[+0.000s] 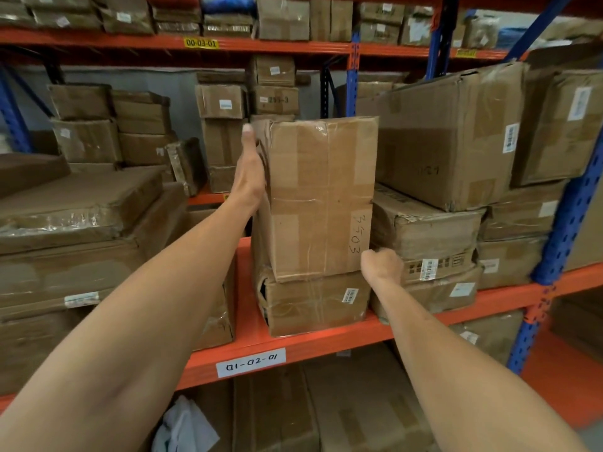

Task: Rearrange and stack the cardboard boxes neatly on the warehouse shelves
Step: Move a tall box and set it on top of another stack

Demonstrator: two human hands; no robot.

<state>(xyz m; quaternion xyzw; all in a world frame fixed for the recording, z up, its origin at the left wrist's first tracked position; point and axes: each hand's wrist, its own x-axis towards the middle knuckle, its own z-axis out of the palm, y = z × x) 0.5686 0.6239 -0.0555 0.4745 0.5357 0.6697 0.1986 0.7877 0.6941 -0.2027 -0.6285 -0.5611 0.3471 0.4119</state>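
Observation:
A tall taped cardboard box marked "3503" (318,197) stands upright on a lower, flatter box (313,303) on the orange shelf (293,345). My left hand (249,171) lies flat against the tall box's left side, fingers reaching up to its top corner. My right hand (381,265) is curled at the box's lower right corner, fingers tucked behind the edge, so both hands grip this box. To its right lie two flattened boxes (424,230) with a large tilted box (450,135) on top.
Wide flat boxes (75,203) are piled on the left of the shelf. Smaller boxes (222,102) are stacked on the rear rack. A blue upright (561,230) stands at the right. More boxes (359,402) and a white cloth (182,429) sit below the shelf.

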